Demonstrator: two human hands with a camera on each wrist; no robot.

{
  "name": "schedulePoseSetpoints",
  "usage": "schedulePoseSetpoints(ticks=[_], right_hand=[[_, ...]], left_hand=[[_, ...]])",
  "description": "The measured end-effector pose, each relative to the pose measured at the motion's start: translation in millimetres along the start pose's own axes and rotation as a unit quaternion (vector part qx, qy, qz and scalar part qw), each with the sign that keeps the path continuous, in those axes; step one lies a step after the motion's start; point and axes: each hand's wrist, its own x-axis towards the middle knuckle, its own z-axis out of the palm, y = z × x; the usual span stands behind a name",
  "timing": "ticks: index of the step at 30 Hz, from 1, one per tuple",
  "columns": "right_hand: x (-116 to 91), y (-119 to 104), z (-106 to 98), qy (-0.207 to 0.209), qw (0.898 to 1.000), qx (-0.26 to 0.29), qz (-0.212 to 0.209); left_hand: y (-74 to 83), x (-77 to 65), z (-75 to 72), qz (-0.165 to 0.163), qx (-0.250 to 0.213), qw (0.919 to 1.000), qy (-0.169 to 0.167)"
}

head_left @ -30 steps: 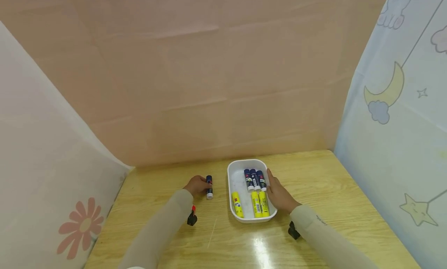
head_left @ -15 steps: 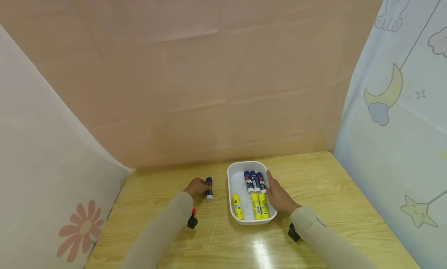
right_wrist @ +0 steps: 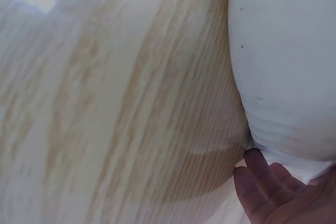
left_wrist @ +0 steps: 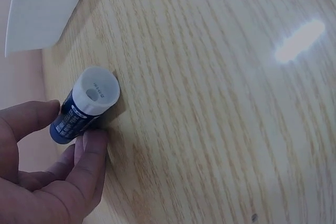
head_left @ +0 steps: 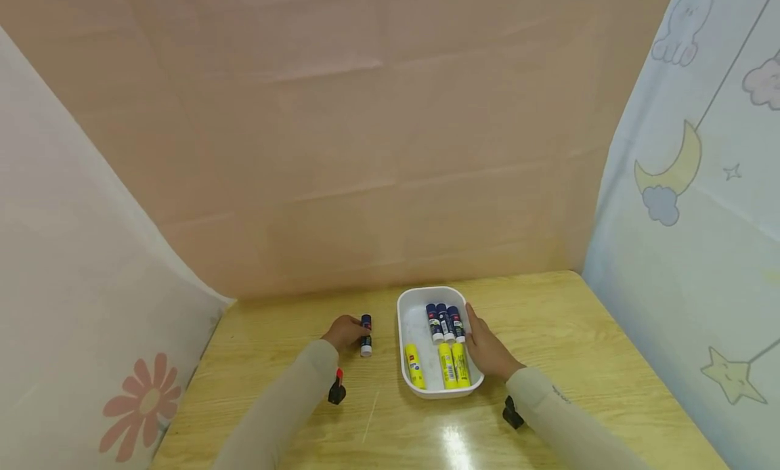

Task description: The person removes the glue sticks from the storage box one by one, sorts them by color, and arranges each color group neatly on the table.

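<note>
My left hand (head_left: 344, 332) pinches a dark blue glue stick (head_left: 366, 345) with a white end, left of the white tray (head_left: 401, 334). Seen from the left wrist, thumb and fingers sit on opposite sides of the glue stick (left_wrist: 71, 116); whether it touches the table cannot be told. Extended fingers of my right hand (head_left: 489, 348) rest along the tray's right wall. In the right wrist view, fingertips (right_wrist: 254, 163) touch the tray's outer side (right_wrist: 289, 66). Inside the tray, three blue glue sticks (head_left: 443, 322) lie at the far right, two yellow ones (head_left: 453, 366) nearer, another yellow one (head_left: 414, 366) at left.
The wooden table (head_left: 305, 416) ends at a tan cloth backdrop (head_left: 365, 185). White cloth (head_left: 79, 253) hangs on the left and a printed one (head_left: 688, 253) on the right. Black wrist camera pieces (head_left: 337, 389) show beneath both forearms.
The whole scene sits slightly lower in the head view. Both hands, the held glue stick and the tray keep their places relative to one another.
</note>
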Motion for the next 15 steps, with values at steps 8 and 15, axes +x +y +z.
schedulePoseSetpoints(ticks=[8, 15], right_hand=[[1, 7, 0, -0.003, 1.000, 0.005, 0.012], [5, 11, 1, 0.005, 1.000, 0.006, 0.013]], left_hand=[[1.5, 3.5, 1.7, -0.009, -0.021, 0.9997, 0.004], [7.9, 4.5, -5.4, 0.012, -0.016, 0.9998, 0.006]])
